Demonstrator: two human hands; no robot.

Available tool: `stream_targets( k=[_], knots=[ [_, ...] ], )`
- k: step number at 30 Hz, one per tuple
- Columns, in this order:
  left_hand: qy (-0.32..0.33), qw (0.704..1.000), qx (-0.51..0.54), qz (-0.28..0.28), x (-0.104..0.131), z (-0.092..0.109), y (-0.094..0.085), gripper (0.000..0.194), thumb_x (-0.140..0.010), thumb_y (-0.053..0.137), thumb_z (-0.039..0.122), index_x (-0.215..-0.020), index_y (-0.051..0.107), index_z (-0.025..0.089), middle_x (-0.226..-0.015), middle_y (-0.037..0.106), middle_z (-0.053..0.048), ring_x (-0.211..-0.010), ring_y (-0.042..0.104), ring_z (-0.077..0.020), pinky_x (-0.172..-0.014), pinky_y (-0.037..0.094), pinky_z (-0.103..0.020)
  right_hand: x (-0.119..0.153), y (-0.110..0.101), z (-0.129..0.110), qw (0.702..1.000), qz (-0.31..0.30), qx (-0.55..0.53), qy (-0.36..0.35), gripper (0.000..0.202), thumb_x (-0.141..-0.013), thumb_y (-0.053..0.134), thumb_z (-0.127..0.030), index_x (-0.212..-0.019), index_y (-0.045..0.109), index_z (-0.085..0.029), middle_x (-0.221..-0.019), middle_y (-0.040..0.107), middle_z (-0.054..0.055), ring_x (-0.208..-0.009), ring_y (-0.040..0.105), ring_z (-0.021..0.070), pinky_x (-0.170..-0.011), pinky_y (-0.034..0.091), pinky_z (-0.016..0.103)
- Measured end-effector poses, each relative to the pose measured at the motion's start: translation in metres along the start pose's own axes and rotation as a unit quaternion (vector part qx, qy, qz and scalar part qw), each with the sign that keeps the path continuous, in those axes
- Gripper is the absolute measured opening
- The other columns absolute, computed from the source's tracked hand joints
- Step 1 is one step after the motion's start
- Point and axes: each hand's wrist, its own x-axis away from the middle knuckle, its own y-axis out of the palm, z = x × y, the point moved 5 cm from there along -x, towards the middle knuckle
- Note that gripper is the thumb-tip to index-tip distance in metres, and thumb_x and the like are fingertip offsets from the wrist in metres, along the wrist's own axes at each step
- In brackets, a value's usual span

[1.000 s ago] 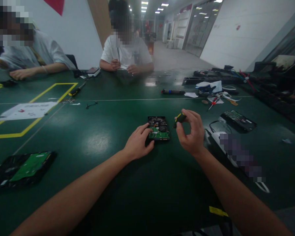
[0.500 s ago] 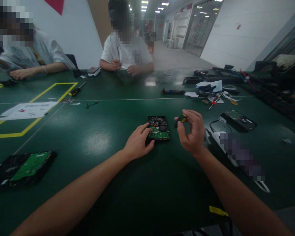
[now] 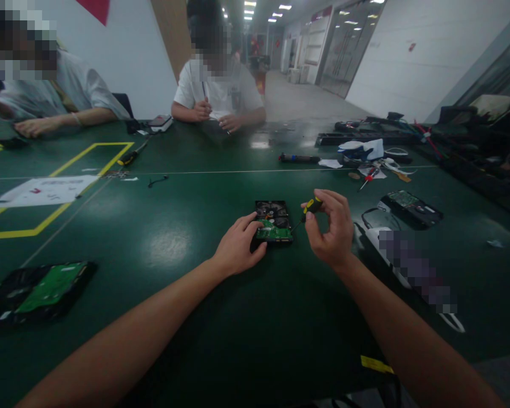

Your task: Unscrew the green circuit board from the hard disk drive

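A hard drive (image 3: 272, 211) with a green circuit board facing up lies on the dark green table in front of me. My left hand (image 3: 240, 245) grips its left side, fingers on the board and thumb at the near edge. My right hand (image 3: 332, 225) pinches the yellow and black handle of a screwdriver (image 3: 311, 208). The thin shaft slants down to the left, and its tip is at the right edge of the board; whether it sits in a screw is too small to tell.
Another hard drive (image 3: 46, 289) lies at the left, and a third drive (image 3: 411, 207) at the right beside a white strapped item (image 3: 380, 238). A second screwdriver (image 3: 128, 157), paper sheets (image 3: 46, 191) and a red screwdriver (image 3: 369, 178) lie farther back. Two people sit across the table.
The screwdriver handle has turned in my right fingers, showing more of its yellow side. My left hand and the hard drive stay in place.
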Motion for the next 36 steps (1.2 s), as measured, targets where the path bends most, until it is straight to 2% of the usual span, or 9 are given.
stream_targets(
  k=[9,13,20,29,36],
  knots=[
    [0.000,1.000,-0.005,-0.003,0.0006,-0.0003,0.0001,0.045,-0.096,0.064,0.042,-0.135,0.057,0.019,-0.159,0.048,-0.018,-0.146,0.047,-0.0343,-0.117,0.049,-0.054,-0.0012,-0.0012,0.0001,0.999,0.031,0.028,-0.013,0.059,-0.087,0.071,-0.014,-0.141,0.054,-0.030,-0.124,0.061,0.009,-0.104,0.064,0.0245,-0.073,0.065,0.040],
    [0.001,1.000,0.002,0.002,0.0000,-0.0008,0.0004,0.045,-0.095,0.065,0.042,-0.134,0.057,0.021,-0.159,0.048,-0.016,-0.146,0.048,-0.0345,-0.116,0.049,-0.056,-0.0028,-0.0021,-0.0035,0.999,0.027,0.043,-0.019,0.056,-0.087,0.074,-0.017,-0.137,0.055,-0.031,-0.119,0.062,0.008,-0.100,0.064,0.0246,-0.071,0.065,0.041],
    [0.003,1.000,0.001,0.001,-0.0004,0.0002,0.0000,0.046,-0.095,0.065,0.042,-0.134,0.057,0.020,-0.159,0.048,-0.017,-0.146,0.048,-0.0348,-0.116,0.049,-0.056,-0.0024,-0.0017,-0.0048,1.000,0.013,0.017,-0.021,0.059,-0.087,0.068,-0.013,-0.142,0.054,-0.029,-0.129,0.061,0.010,-0.108,0.067,0.0262,-0.078,0.067,0.044],
    [0.000,1.000,-0.007,0.000,-0.0008,0.0005,0.0006,0.046,-0.095,0.064,0.043,-0.134,0.057,0.020,-0.158,0.048,-0.017,-0.146,0.049,-0.0341,-0.117,0.048,-0.054,-0.0009,-0.0012,-0.0029,0.999,0.027,0.039,-0.023,0.058,-0.085,0.074,-0.016,-0.138,0.056,-0.031,-0.118,0.064,0.008,-0.098,0.065,0.0248,-0.067,0.066,0.040],
    [-0.004,1.000,-0.004,0.001,-0.0006,0.0007,0.0011,0.047,-0.096,0.064,0.044,-0.134,0.057,0.019,-0.158,0.048,-0.018,-0.146,0.048,-0.0346,-0.117,0.049,-0.055,-0.0002,0.0006,-0.0043,1.000,-0.001,0.014,-0.014,0.067,-0.086,0.066,-0.010,-0.148,0.053,-0.032,-0.132,0.062,0.010,-0.107,0.070,0.0270,-0.078,0.069,0.045]
  ],
)
